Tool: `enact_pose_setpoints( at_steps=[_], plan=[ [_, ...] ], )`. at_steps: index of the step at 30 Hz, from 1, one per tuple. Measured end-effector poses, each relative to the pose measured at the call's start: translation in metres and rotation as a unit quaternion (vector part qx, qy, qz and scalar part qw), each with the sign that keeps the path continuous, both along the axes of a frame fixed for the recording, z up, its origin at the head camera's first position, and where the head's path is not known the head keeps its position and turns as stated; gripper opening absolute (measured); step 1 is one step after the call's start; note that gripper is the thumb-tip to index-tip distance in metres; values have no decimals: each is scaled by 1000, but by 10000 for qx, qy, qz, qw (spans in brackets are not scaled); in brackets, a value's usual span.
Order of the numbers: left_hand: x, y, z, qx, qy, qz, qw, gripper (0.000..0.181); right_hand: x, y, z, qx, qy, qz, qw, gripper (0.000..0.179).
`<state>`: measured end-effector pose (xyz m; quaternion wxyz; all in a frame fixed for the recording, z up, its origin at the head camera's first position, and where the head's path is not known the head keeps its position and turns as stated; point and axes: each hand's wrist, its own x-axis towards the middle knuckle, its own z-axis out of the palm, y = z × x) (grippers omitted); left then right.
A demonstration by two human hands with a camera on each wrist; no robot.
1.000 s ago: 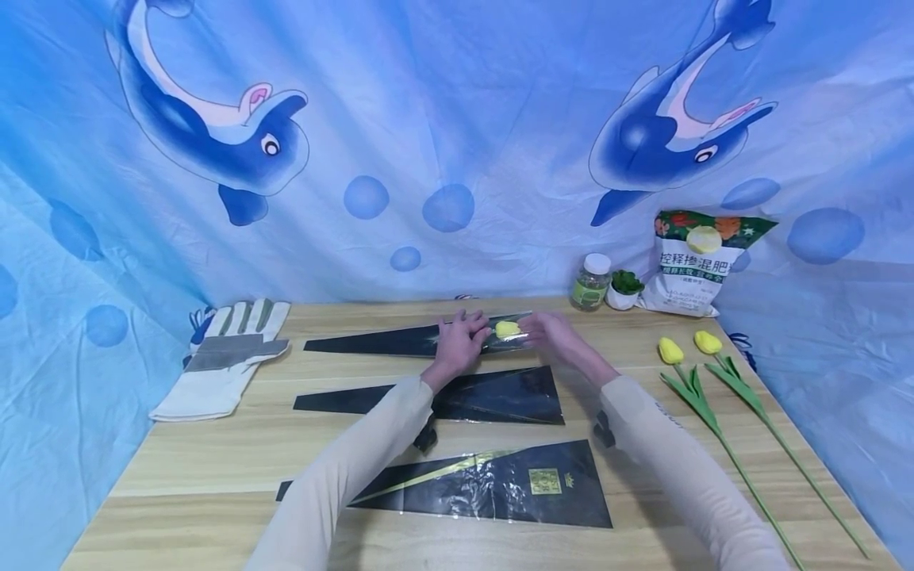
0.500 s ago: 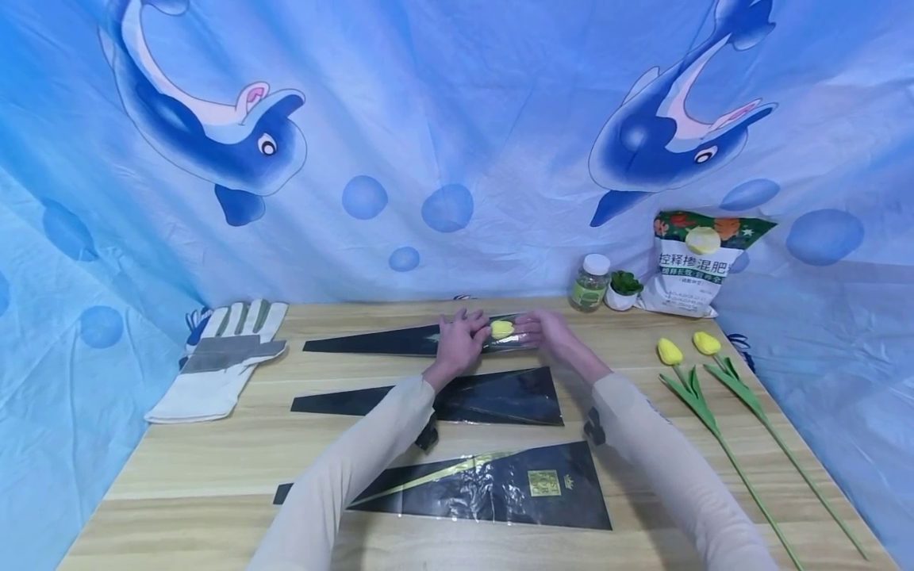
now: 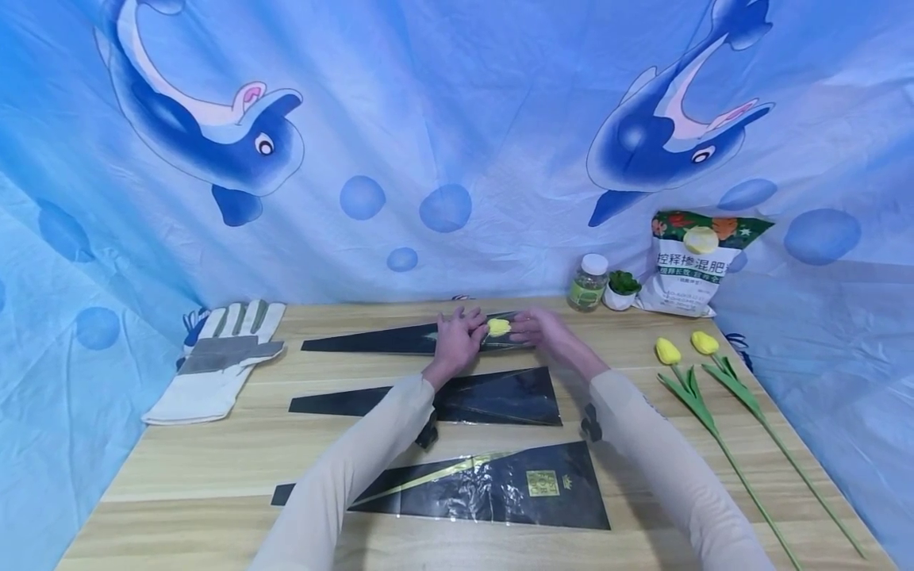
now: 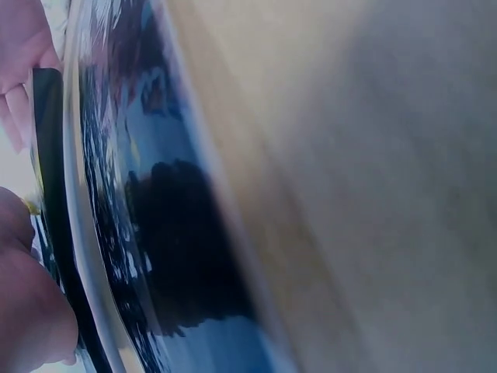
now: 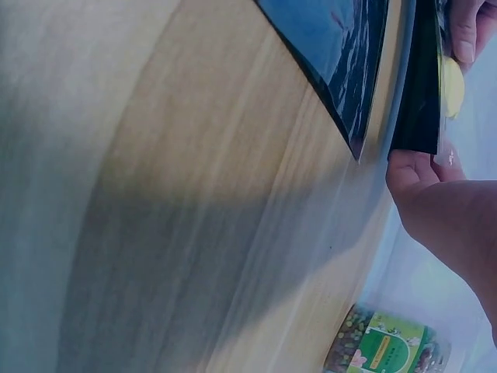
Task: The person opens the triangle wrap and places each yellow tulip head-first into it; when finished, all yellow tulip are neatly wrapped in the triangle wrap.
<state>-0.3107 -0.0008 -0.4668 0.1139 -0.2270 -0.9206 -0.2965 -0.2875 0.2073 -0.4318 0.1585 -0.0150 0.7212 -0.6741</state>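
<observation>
A yellow tulip head (image 3: 497, 327) shows through the clear front of the farthest black flower sleeve (image 3: 371, 339); its stem is hidden. My left hand (image 3: 458, 341) holds this sleeve just left of the bloom, thumb beside the petals. At the wide end, my right hand (image 3: 550, 333) grips the sleeve, with fingers at its edge in the right wrist view (image 5: 435, 190). Part of the left hand (image 4: 31, 303) shows beside the dark sleeve in the left wrist view. Nearer lie two more black sleeves, one plain (image 3: 500, 394) and one with gold print (image 3: 500, 484).
Two yellow tulips (image 3: 703, 404) with green stems lie at the right. A pair of work gloves (image 3: 214, 365) lies at the left. Along the back stand a lidded jar (image 3: 589, 283), a small potted plant (image 3: 623, 290) and a fertilizer bag (image 3: 693, 266).
The tulip head has slid slightly left, closer to my left hand. My right hand has moved a little left at the sleeve's wide end; my left hand stays almost in place.
</observation>
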Motion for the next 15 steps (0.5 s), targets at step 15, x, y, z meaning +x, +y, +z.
enact_pose_setpoints(
  at_steps=[15],
  plan=[
    [-1, 7, -1, 81, 45, -68, 9999, 35, 1, -1, 7, 169, 56, -342, 9993, 53]
  ],
)
